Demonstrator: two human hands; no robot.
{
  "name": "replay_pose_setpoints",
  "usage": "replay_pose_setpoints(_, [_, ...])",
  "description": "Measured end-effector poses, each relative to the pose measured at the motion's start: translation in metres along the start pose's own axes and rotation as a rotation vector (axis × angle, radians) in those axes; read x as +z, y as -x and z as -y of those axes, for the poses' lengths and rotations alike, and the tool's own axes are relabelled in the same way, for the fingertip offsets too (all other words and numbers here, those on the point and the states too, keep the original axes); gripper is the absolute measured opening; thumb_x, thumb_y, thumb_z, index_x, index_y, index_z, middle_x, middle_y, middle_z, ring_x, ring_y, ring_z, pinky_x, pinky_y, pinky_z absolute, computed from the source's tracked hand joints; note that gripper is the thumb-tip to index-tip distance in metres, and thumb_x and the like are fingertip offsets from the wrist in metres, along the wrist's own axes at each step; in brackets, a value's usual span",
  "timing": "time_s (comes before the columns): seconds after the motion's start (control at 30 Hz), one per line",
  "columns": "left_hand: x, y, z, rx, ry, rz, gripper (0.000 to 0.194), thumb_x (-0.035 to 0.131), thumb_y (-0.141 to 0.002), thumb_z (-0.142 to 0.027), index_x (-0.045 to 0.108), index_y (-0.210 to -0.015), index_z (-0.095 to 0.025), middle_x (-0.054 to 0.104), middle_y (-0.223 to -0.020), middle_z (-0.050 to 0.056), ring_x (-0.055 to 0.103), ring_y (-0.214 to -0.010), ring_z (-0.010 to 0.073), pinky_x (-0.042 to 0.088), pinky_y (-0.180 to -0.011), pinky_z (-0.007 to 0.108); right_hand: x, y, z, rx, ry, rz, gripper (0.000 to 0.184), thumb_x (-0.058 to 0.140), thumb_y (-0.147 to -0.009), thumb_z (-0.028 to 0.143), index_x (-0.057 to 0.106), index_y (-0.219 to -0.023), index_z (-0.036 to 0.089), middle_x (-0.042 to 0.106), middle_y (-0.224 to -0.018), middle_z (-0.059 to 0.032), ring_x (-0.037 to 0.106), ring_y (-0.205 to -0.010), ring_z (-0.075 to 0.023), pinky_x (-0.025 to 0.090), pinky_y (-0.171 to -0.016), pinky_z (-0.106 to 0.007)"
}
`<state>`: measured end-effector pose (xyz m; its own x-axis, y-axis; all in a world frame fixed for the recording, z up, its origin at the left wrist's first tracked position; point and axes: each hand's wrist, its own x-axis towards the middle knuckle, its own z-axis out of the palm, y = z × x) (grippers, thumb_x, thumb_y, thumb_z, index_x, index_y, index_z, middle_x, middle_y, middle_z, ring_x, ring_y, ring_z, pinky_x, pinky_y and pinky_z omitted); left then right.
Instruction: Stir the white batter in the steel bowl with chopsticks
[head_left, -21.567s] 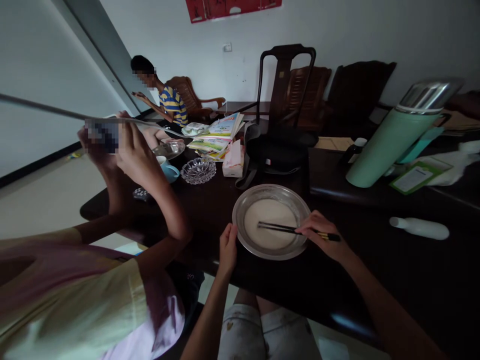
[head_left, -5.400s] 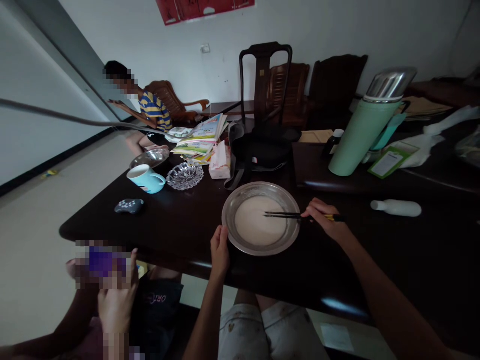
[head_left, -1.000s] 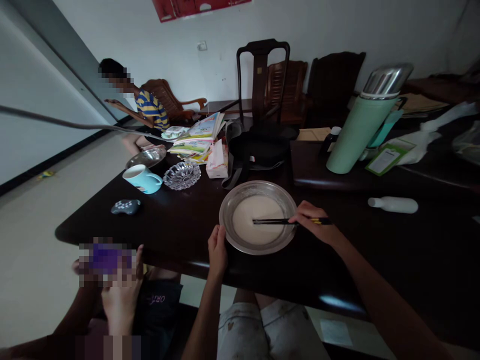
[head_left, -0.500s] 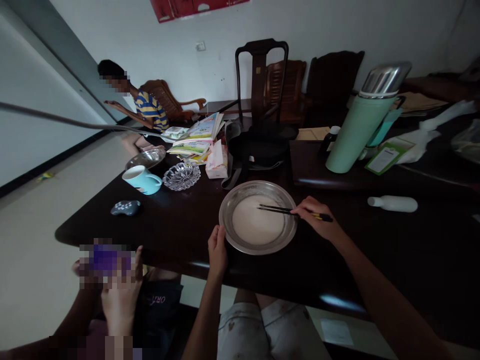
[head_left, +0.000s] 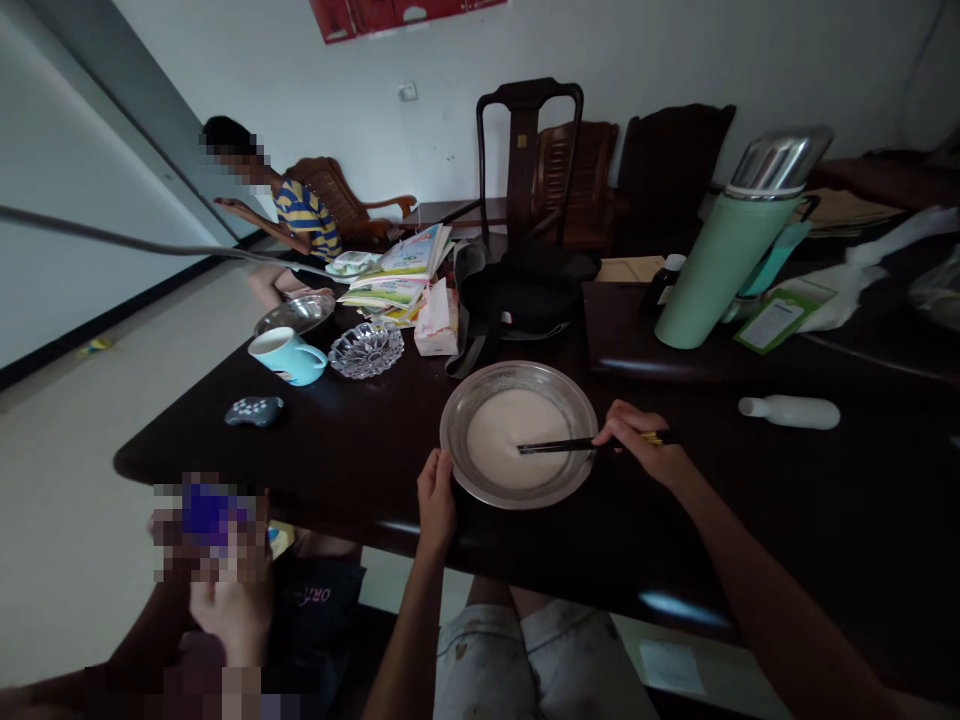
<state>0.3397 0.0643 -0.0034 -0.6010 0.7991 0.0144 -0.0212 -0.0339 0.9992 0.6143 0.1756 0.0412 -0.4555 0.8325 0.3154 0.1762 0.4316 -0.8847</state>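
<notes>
A wide metal bowl (head_left: 577, 395) sits near the front edge of the dark table, with a smooth off-white liquid (head_left: 495, 440) in it. My left hand (head_left: 435, 495) grips the bowl's rim at its left front side, fingers closed. On the bowl's right, my right hand (head_left: 637, 435) is closed round a pair of dark chopsticks (head_left: 559, 446). Their tips dip into the liquid near the middle of the bowl, and the two sticks lie close together.
Left of the bowl are a glass dish (head_left: 367, 350), a light blue mug (head_left: 289, 357) and a game controller (head_left: 254, 411). A tissue pack (head_left: 436, 320) and black bag (head_left: 517, 295) lie behind. Rightward are a green thermos (head_left: 724, 250) and white bottle (head_left: 791, 411). Another person's hands (head_left: 232, 590) are at lower left.
The chopstick tips have moved toward the near side of the bowl and the sticks have come closer together. My right hand has shifted slightly right; my left hand stays on the rim.
</notes>
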Motion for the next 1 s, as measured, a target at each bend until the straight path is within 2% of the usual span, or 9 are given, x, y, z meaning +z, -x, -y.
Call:
replay_pose_setpoints(0.13, [0.001, 0.0, -0.002, 0.002, -0.007, -0.009, 0.045, 0.062, -0.077, -0.059, 0.048, -0.065, -0.018, 0.04, -0.063, -0.004, 0.035, -0.061, 0.0102, 0.034, -0.057, 0.021, 0.001, -0.002, 0.001, -0.048, 0.125, -0.005, 0.027, 0.059, -0.089, 0.043, 0.076, -0.078, 0.025, 0.062, -0.07, -0.0033, 0.057, -0.072, -0.0177, 0.047, -0.068, -0.033])
replay_pose_setpoints(0.27, [0.001, 0.0, -0.004, 0.009, -0.027, -0.013, 0.047, 0.063, -0.076, -0.059, 0.045, -0.063, -0.018, 0.037, -0.062, -0.004, 0.033, -0.061, 0.0101, 0.033, -0.056, 0.021, -0.004, -0.001, -0.002, 0.041, 0.044, -0.121, 0.042, 0.049, -0.093, 0.047, 0.075, -0.071, 0.023, 0.056, -0.07, -0.0034, 0.055, -0.065, -0.0152, 0.044, -0.054, -0.029])
replay_pose_setpoints(0.43, [0.0, 0.0, -0.002, 0.006, -0.028, -0.014, 0.045, 0.061, -0.078, -0.058, 0.046, -0.063, -0.018, 0.037, -0.062, -0.004, 0.033, -0.06, 0.0101, 0.033, -0.056, 0.021, 0.001, -0.001, -0.001, -0.046, 0.082, 0.082, 0.028, 0.059, -0.089, 0.044, 0.077, -0.078, 0.025, 0.062, -0.072, -0.0035, 0.057, -0.07, -0.0165, 0.048, -0.068, -0.032])
replay_pose_setpoints(0.5, [0.001, 0.001, -0.002, -0.002, -0.017, -0.006, 0.045, 0.061, -0.078, -0.058, 0.045, -0.063, -0.018, 0.037, -0.062, -0.004, 0.033, -0.06, 0.0101, 0.032, -0.056, 0.021, 0.0, -0.002, -0.001, -0.039, 0.106, 0.01, 0.027, 0.06, -0.088, 0.044, 0.076, -0.077, 0.024, 0.062, -0.071, -0.0036, 0.058, -0.072, -0.0176, 0.047, -0.069, -0.033])
replay_pose_setpoints(0.6, [0.001, 0.001, -0.003, -0.004, -0.017, 0.002, 0.045, 0.062, -0.077, -0.059, 0.047, -0.064, -0.018, 0.039, -0.063, -0.004, 0.034, -0.061, 0.0104, 0.034, -0.057, 0.022, -0.006, 0.0, -0.001, 0.041, 0.023, -0.121, 0.042, 0.05, -0.092, 0.049, 0.073, -0.068, 0.022, 0.057, -0.072, -0.004, 0.056, -0.067, -0.016, 0.045, -0.055, -0.029])
replay_pose_setpoints(0.67, [0.002, 0.001, -0.004, -0.003, -0.022, -0.003, 0.045, 0.062, -0.076, -0.059, 0.047, -0.065, -0.018, 0.039, -0.064, -0.004, 0.035, -0.061, 0.0105, 0.034, -0.058, 0.022, -0.007, 0.001, -0.001, 0.033, -0.024, -0.076, 0.047, 0.048, -0.093, 0.05, 0.072, -0.064, 0.022, 0.056, -0.071, -0.0043, 0.055, -0.066, -0.0157, 0.043, -0.052, -0.028])
replay_pose_setpoints(0.8, [0.001, 0.0, -0.001, -0.003, -0.016, -0.014, 0.046, 0.062, -0.077, -0.06, 0.047, -0.065, -0.018, 0.039, -0.064, -0.004, 0.034, -0.061, 0.0104, 0.034, -0.058, 0.021, -0.001, -0.001, 0.002, -0.03, 0.091, 0.047, 0.029, 0.059, -0.089, 0.044, 0.076, -0.075, 0.025, 0.061, -0.071, -0.0037, 0.057, -0.072, -0.0173, 0.048, -0.068, -0.032])
replay_pose_setpoints(0.93, [0.0, -0.001, 0.001, 0.007, -0.013, -0.01, 0.046, 0.061, -0.077, -0.06, 0.046, -0.063, -0.018, 0.037, -0.063, -0.004, 0.033, -0.061, 0.0105, 0.033, -0.057, 0.022, -0.007, 0.0, -0.002, 0.041, 0.044, -0.127, 0.038, 0.053, -0.091, 0.049, 0.074, -0.071, 0.024, 0.056, -0.072, -0.0039, 0.055, -0.069, -0.0165, 0.046, -0.057, -0.029])
replay_pose_setpoints(1.0, [0.0, 0.0, -0.001, 0.006, -0.026, -0.01, 0.046, 0.062, -0.077, -0.059, 0.045, -0.063, -0.019, 0.037, -0.063, -0.004, 0.033, -0.06, 0.0107, 0.033, -0.056, 0.022, -0.009, 0.001, -0.003, 0.057, -0.023, -0.121, 0.046, 0.049, -0.092, 0.052, 0.073, -0.066, 0.022, 0.054, -0.071, -0.0041, 0.055, -0.066, -0.0157, 0.044, -0.051, -0.028])
